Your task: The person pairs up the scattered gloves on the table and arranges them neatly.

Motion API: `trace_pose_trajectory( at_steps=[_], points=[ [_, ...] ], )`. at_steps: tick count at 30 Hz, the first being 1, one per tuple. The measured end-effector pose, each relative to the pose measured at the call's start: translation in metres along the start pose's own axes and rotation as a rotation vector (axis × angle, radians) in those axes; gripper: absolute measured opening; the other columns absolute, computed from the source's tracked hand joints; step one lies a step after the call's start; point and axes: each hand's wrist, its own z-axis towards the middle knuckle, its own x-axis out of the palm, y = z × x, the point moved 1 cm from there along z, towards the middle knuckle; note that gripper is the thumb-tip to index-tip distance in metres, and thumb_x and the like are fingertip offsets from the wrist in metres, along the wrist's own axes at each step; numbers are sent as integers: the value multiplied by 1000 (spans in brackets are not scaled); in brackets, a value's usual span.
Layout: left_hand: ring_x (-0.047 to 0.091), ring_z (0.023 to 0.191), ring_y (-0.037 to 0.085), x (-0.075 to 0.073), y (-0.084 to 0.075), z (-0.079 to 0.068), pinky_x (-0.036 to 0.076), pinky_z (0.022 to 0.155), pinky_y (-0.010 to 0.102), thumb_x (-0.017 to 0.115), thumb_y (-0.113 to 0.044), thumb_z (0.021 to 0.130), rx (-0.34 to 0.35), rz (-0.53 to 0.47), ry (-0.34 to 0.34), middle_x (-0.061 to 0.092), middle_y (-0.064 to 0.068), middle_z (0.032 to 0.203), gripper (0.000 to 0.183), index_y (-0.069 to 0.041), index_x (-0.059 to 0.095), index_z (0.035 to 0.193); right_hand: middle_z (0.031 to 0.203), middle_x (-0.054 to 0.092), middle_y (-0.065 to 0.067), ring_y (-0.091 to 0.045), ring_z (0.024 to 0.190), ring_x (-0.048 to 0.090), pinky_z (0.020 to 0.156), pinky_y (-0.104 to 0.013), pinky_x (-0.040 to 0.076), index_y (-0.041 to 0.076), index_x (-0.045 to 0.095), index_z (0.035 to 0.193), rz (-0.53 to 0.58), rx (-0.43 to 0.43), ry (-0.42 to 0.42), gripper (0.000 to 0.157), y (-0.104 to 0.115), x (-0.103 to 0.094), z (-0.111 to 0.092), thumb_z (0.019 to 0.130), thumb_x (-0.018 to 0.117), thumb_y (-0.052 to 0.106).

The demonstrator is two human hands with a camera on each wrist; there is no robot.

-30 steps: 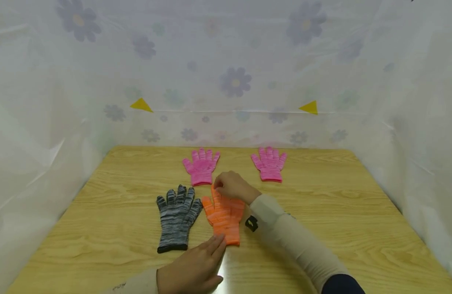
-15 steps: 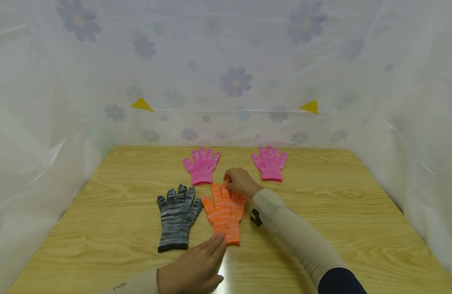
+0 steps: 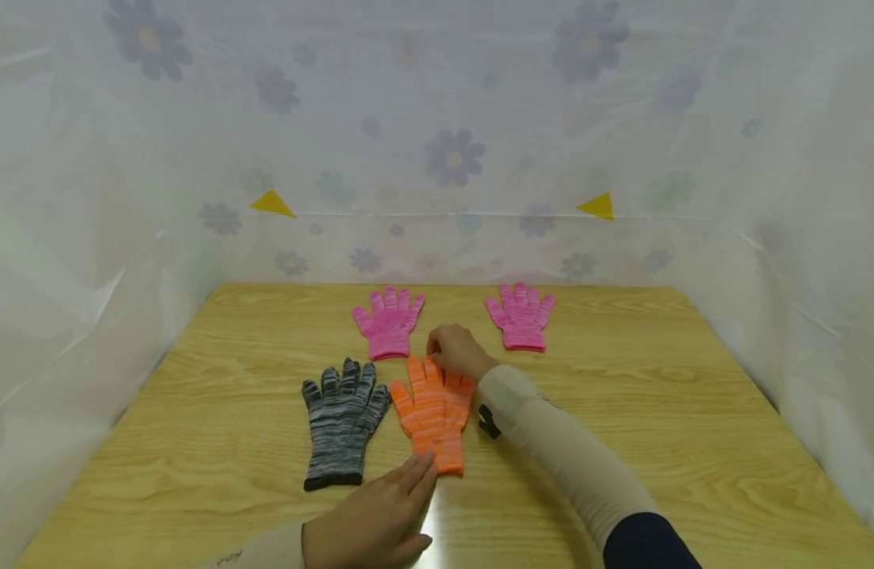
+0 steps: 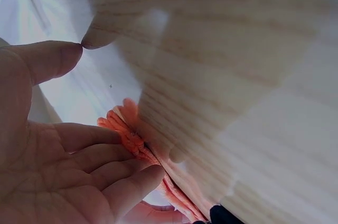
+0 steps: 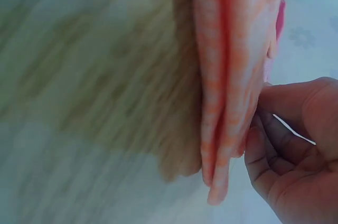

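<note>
An orange knit glove [image 3: 433,427] lies flat with its fingers pointing away from me. My left hand [image 3: 376,514] keeps its fingers straight, their tips resting on the glove's cuff; in the left wrist view the fingers [image 4: 129,182] lie along its orange edge. At the far end, my right hand [image 3: 460,352] pinches a fingertip of the orange glove between thumb and fingers. The right wrist view shows that right hand [image 5: 296,155] beside the glove's striped fingers [image 5: 240,76]. Part of the orange glove's fingers is hidden under the right hand.
Just left of the orange glove lies a grey-and-black knit glove [image 3: 340,431]. Two pink gloves lie farther back, a left one [image 3: 390,324] and a right one [image 3: 524,320]. The wooden table [image 3: 657,395] ends at a flowered white curtain [image 3: 451,95].
My right hand has shifted slightly right along the orange glove's fingertips, uncovering more of its fingers. The left hand stays at the cuff.
</note>
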Motion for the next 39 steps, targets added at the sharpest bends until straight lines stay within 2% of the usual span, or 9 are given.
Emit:
trace_pose_trajectory(
  at_steps=[5,8,13,16,24,30,34,39],
  points=[
    [46,129,35,0,0,0,44,102,37,61,-40,91,10,28,-30,45,27,141,70,10,44,137,85,66,-3,-18,78,61,71,-33,53,8,69,88,-7,-21,-21,6,-4,2,-1,89,64,4],
    [47,128,35,-1,-1,0,44,102,38,62,-40,89,14,46,-56,46,27,140,71,10,45,136,89,67,-5,-19,81,62,73,-34,52,7,69,94,6,-6,-42,7,-7,-3,-5,92,62,8],
    [47,129,35,-2,-2,-1,44,102,38,62,-40,89,-2,47,-53,45,26,141,71,10,44,137,99,68,-10,-24,90,64,80,-38,53,4,70,103,-3,46,-51,15,-19,-16,-13,94,60,11],
    [47,129,35,-1,-2,-1,44,102,38,62,-41,89,-6,42,-47,45,25,141,72,9,44,138,97,69,-9,-23,90,64,81,-37,52,4,71,100,-30,44,-24,14,-27,-19,-15,91,64,13],
    [46,130,34,2,0,-1,44,102,37,59,-41,91,12,35,-46,45,25,141,70,9,44,138,78,66,2,-13,72,59,70,-31,50,12,71,83,-43,12,8,8,-39,-15,-15,87,71,19],
    [45,131,34,1,0,-1,44,103,38,58,-40,93,11,8,-19,44,25,142,69,9,42,139,75,65,1,-12,66,57,63,-29,50,11,69,79,-41,23,-25,9,-39,-12,-12,88,69,13],
    [46,130,34,0,0,0,44,102,37,59,-41,92,10,29,-28,45,25,141,69,9,44,138,73,64,1,-12,63,56,59,-27,49,10,68,77,-37,20,-39,12,-38,-11,-9,88,68,12],
    [47,129,34,1,0,0,45,102,38,60,-42,91,7,41,-41,46,25,141,70,9,45,137,76,64,0,-13,67,57,62,-28,49,10,67,80,-45,-2,-21,11,-37,-12,-11,90,67,15]
  ],
)
